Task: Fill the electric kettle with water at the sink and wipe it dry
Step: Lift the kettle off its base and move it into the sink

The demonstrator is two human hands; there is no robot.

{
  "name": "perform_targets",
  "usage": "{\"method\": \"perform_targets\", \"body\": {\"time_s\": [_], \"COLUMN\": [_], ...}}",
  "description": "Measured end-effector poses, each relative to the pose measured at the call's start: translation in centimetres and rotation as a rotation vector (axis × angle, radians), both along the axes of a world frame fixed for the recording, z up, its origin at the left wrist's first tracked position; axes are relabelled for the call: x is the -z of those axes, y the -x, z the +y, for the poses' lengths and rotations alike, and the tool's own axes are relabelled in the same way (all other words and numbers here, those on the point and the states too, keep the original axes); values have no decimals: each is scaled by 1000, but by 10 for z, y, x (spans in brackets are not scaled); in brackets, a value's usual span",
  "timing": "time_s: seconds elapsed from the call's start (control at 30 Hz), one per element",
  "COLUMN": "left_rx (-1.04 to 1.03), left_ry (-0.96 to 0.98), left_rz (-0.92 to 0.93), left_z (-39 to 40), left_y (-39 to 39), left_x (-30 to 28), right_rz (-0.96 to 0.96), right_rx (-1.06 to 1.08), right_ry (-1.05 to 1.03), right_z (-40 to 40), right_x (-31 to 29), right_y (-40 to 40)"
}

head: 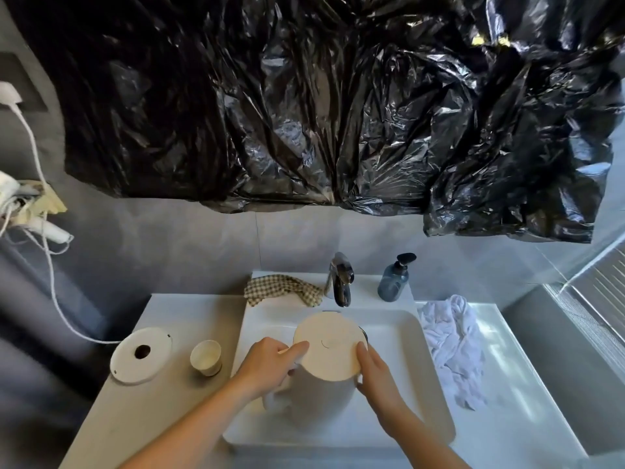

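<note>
now: kettle in the basin, lid shut, both hands on it

white electric kettle stands upright inside the sink, just in front of the dark faucet. its lid looks closed. left hand is curled round the handle side, thumb lying on the lid edge, so it grasps the kettle. right hand lies against the right flank with fingers fairly straight, bracing more than clasping.

judgement: the lid has to come up before water goes in. best to keep the handle hold firm, open the lid with the thumb, and bring the mouth under the spout, which sits just behind the kettle. fill short of the brim and keep the underside contacts out of the stream.

around: checked cloth on the ledge left of the faucet, crumpled white cloth on the counter to the right; either looks handy for drying. soap bottle right of the faucet. kettle base with its cord and a small cup on the left counter, near the basin, so splashes are a risk there. black plastic sheeting hangs over the wall above.
</note>
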State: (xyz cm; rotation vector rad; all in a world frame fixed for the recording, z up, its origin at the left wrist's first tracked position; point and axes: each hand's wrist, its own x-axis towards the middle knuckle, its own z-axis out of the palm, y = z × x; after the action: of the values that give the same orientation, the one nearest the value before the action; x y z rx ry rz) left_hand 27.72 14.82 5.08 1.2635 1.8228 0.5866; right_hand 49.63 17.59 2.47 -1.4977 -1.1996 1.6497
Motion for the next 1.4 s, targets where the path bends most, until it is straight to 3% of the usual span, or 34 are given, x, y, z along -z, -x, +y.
{"method": "perform_targets", "body": {"time_s": [0.17,0.37,0.6,1.1,1.4], "left_rx": [-13,2,234,197,155], "left_ry": [13,-106,-190,-259,-271], "left_rz": [73,363,354,447,375], "left_z": [2,6,6,-10,-9], "left_y": [-4,-8,-38,-46,-45], "left_x": [9,10,2,17,14], "right_rz": [-4,8,47,73,67], "right_rx": [-42,-78,-109,-111,-107], "right_ry": [-3,19,135,80,61], "right_z": [6,10,13,8,5], "right_x": [13,19,18,20,20], "right_y": [-4,-12,-22,-22,-20]}}
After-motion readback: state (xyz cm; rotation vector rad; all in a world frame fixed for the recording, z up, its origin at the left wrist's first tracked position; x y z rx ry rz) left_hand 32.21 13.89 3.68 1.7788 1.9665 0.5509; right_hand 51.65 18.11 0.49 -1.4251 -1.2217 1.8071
